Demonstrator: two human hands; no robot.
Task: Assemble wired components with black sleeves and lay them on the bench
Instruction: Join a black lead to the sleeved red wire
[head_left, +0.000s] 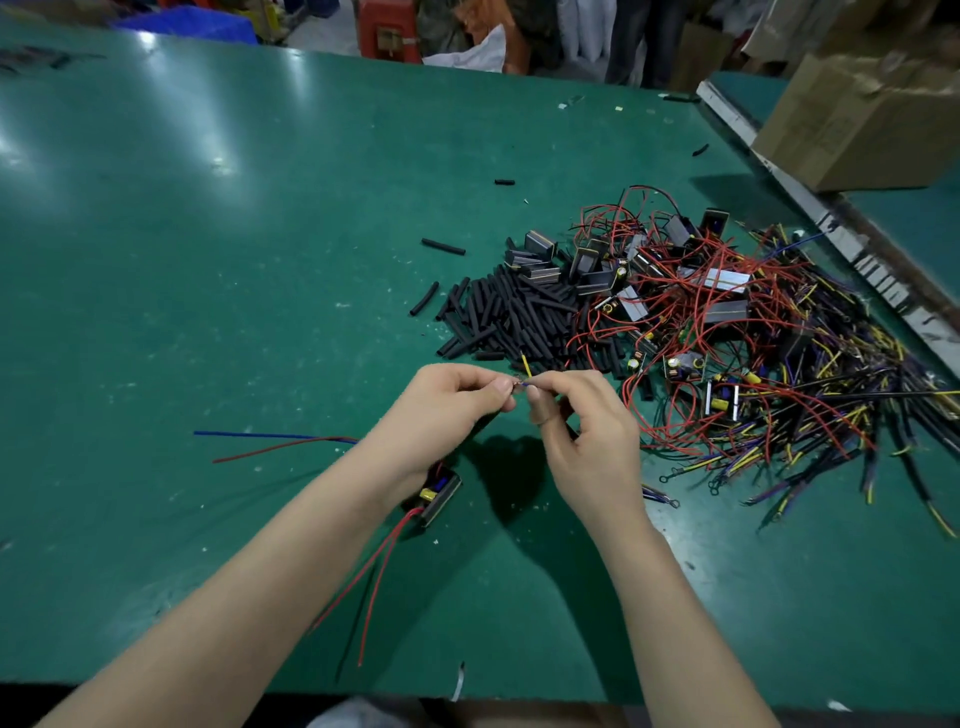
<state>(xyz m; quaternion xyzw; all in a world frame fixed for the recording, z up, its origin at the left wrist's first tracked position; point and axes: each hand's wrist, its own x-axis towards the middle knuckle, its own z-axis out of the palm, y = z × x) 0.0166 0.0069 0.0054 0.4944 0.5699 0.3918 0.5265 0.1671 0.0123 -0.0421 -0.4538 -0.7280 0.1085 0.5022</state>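
Observation:
My left hand (447, 410) and my right hand (582, 426) meet above the green bench (208, 260), each pinching thin wire ends between thumb and fingertips. A short yellow wire tip (525, 364) sticks up between them. Below my left wrist lies a small black component (439, 493) with red leads (379, 566) trailing toward me. A blue and a red wire (275, 439) run out to the left from behind my left hand. A heap of black sleeves (509, 312) lies just beyond my hands.
To the right spreads a tangle of red, yellow and black wires with boards and black housings (727, 332). Loose sleeves (442, 246) lie scattered farther back. A cardboard box (862, 114) stands on the neighbouring bench at the far right.

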